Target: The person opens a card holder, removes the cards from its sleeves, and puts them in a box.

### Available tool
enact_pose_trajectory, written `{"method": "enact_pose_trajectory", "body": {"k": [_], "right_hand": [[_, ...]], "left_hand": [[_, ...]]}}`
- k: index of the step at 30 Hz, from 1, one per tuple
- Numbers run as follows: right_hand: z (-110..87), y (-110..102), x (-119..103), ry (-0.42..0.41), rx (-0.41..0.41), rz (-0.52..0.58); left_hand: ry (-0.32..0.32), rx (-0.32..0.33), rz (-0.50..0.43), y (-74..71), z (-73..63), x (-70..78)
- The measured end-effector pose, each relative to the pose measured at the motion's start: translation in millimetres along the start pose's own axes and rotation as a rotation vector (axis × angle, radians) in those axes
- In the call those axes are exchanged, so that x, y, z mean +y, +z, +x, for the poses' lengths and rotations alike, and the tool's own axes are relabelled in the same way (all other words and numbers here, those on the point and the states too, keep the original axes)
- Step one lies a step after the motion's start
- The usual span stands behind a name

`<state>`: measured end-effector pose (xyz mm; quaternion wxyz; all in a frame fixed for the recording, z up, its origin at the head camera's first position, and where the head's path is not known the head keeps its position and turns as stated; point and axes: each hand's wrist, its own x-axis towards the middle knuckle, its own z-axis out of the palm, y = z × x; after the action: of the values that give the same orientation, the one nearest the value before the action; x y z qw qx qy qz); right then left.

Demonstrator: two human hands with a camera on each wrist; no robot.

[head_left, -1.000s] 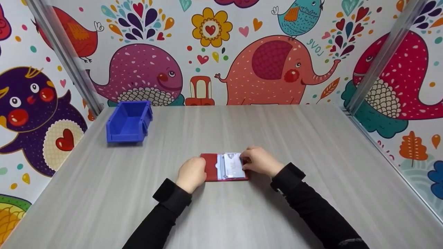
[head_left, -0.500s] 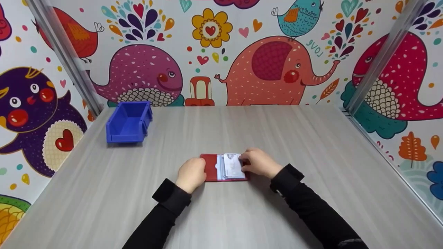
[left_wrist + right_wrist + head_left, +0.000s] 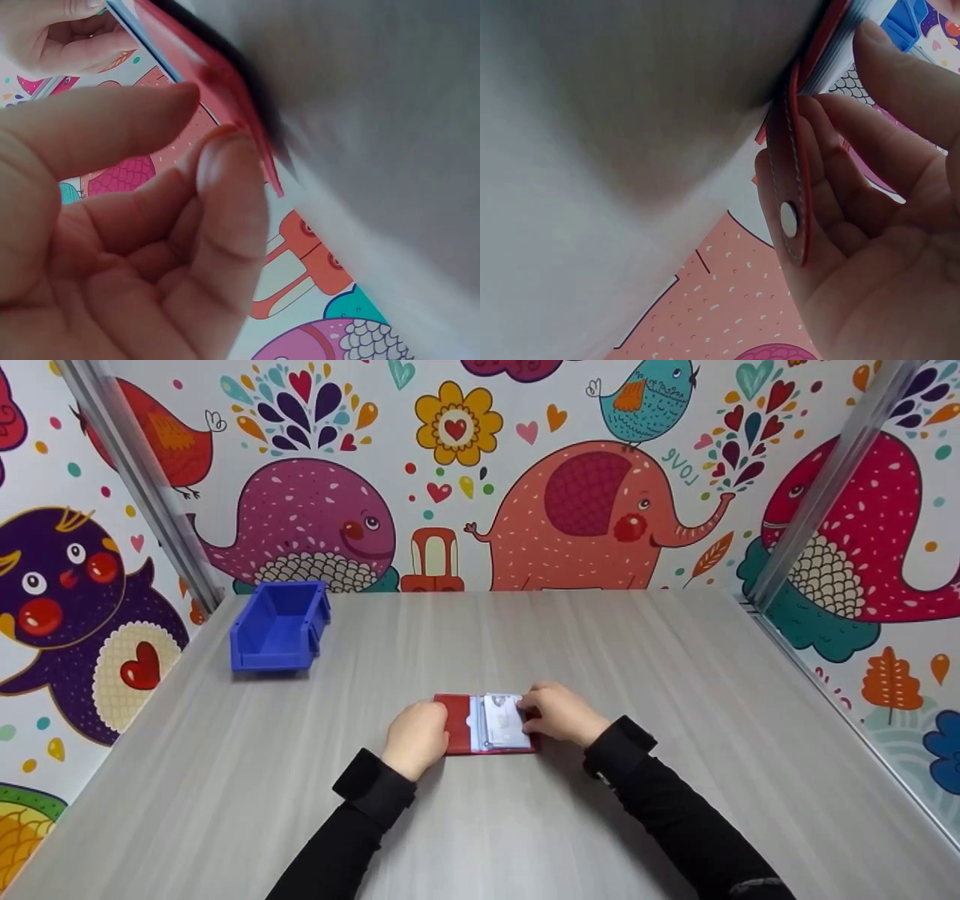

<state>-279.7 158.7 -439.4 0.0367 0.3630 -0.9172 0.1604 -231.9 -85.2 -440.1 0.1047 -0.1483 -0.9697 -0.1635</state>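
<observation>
A red card holder [image 3: 456, 724] lies spread open on the table, its cover to the left and a stack of clear sleeves with a pale card [image 3: 505, 721] to the right. My left hand [image 3: 415, 739] holds the cover's left edge; the left wrist view shows thumb and fingers bent at the red cover [image 3: 225, 90]. At the opposite edge, my right hand [image 3: 562, 712] pinches the sleeve stack, with the thumb [image 3: 907, 79] against the sleeves. Beside its fingers, a red strap [image 3: 787, 172] with a silver snap button [image 3: 789, 220] sticks out from the holder.
A blue open-front bin [image 3: 279, 626] stands at the back left of the wood-grain table [image 3: 570, 637]. Behind the table rises a wall [image 3: 517, 397] printed with cartoon animals, with metal posts [image 3: 832, 487] at the corners.
</observation>
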Motion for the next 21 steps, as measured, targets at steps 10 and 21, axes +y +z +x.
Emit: {"method": "enact_pose_trajectory", "body": {"k": [10, 21], "right_hand": [[0.3, -1.2, -0.2, -0.005, -0.017, 0.018], [1.1, -1.7, -0.7, -0.005, -0.014, 0.020]], "left_hand": [[0.070, 0.068, -0.009, 0.3, 5.0, 8.8], [0.137, 0.117, -0.142, -0.2, 13.4, 25.0]]}}
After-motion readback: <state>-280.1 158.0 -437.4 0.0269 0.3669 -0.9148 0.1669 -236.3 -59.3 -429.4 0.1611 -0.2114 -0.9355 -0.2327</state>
